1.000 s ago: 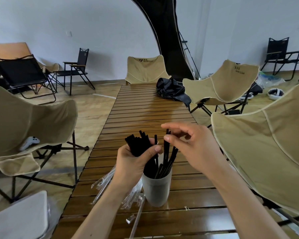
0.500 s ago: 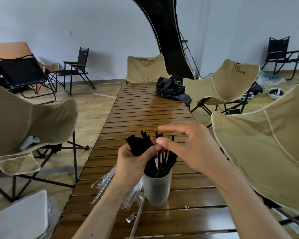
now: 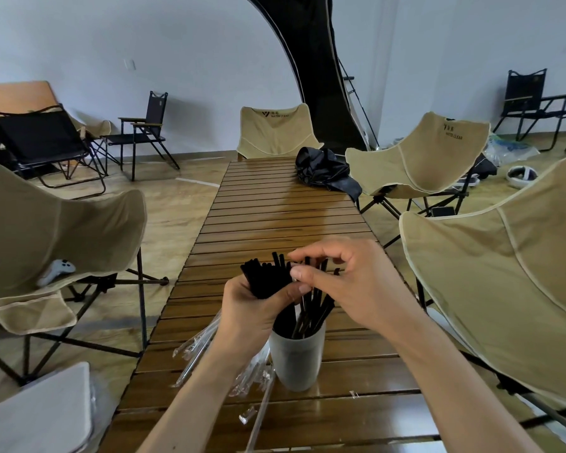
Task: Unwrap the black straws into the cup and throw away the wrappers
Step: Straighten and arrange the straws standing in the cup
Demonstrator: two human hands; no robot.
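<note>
Head view: the left hand [image 3: 252, 305] grips a bundle of black straws [image 3: 267, 277], fingers and thumb curled round it, holding it just above the rim of the cup [image 3: 296, 358]. The bundle's long axis runs steeply up and leans away to the left, its lower ends dipping toward the cup mouth. The right hand [image 3: 347, 282] sits just beside the bundle on its right, thumb and forefinger drawn together at the straw tops. It appears to pinch a single straw there, though the tips are too crowded to say which. More loose straws [image 3: 317, 308] already stand in the cup, leaning right beneath the right hand.

The coming move likely turns on this: the straw tops lie directly left of the right hand's fingertips, touching or nearly so, with the cup straight below both hands. The right hand is the nearer one for drawing a straw out along its length.

Clear wrappers [image 3: 200, 348] lie on the table [image 3: 275, 217] left of the cup, partly under the left forearm; they are not yet thrown away. A small scrap [image 3: 247, 415] lies nearer the table's front edge.

The tan chair [image 3: 275, 132] at the table's far end reads "WATER CLEAR" beside a logo; the chair on the right [image 3: 419, 152] bears the same words. A crumpled black bag [image 3: 324, 171] rests on the far part of the table.
</note>
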